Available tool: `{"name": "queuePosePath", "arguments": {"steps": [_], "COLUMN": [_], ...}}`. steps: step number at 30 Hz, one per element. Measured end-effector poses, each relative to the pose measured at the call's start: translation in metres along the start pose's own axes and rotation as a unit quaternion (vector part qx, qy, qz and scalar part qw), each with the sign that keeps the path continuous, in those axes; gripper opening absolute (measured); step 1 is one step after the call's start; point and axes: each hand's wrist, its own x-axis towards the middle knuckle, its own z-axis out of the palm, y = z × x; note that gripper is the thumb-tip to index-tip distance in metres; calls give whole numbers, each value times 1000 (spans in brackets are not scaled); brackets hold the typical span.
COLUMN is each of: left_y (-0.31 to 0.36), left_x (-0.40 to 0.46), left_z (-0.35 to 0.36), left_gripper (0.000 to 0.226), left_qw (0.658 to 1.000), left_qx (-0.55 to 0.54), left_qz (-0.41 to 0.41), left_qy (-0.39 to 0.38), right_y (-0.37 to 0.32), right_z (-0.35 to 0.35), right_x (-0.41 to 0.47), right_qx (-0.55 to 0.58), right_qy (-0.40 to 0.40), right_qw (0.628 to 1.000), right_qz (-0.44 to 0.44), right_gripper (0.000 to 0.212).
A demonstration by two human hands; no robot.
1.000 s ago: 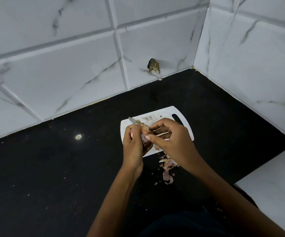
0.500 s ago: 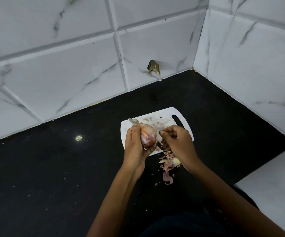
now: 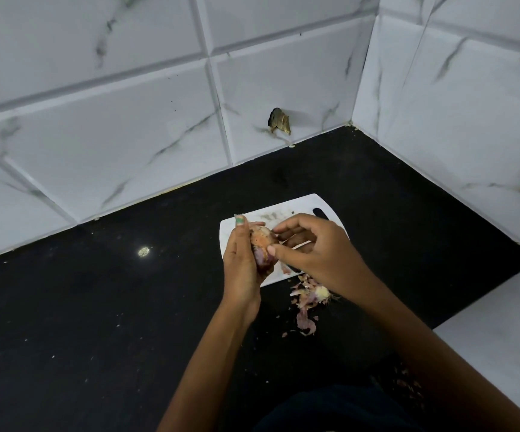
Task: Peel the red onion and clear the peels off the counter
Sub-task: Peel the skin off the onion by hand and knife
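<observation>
We hold the red onion (image 3: 261, 246) above the white cutting board (image 3: 286, 275) — left hand (image 3: 241, 263) wrapped around it, right hand (image 3: 311, 247) just beside, thumb and curled fingers touching its skin. Peels (image 3: 307, 302) lie on the black counter (image 3: 96, 307) below.

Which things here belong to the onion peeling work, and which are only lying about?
Belong to the job:
- red onion, gripped by the left hand
- right hand, fingers at the onion
- peels on the black counter
- white cutting board

Only lying about:
- brown scrap stuck on the wall tile
- pale spot on the counter
</observation>
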Motion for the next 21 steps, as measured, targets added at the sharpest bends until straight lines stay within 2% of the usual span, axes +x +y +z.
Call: {"name": "queuePosePath", "arguments": {"steps": [6, 8, 10, 14, 17, 21], "left_y": [4, 3, 0, 1, 2, 1], "left_x": [-2, -1, 0, -3, -4, -1], "left_z": [1, 0, -2, 0, 1, -1], "left_gripper": [63, 52, 44, 42, 45, 50], "left_qw": [999, 998, 997, 996, 996, 996], "left_qx": [24, 44, 57, 69, 72, 81], "left_qz": [28, 39, 43, 38, 33, 45], "left_qy": [8, 2, -12, -39, -34, -9], "right_y": [-5, -6, -7, 0, 1, -3], "right_z": [1, 0, 0, -3, -5, -3], "right_x": [0, 1, 2, 6, 6, 0], "right_qx": [-8, -8, -17, -66, -37, -20], "right_qy": [6, 3, 5, 52, 42, -12], "right_qw": [1000, 1000, 1000, 996, 998, 1000], "right_qz": [2, 2, 2, -3, 7, 20], "right_gripper": [28, 27, 24, 9, 6, 25]}}
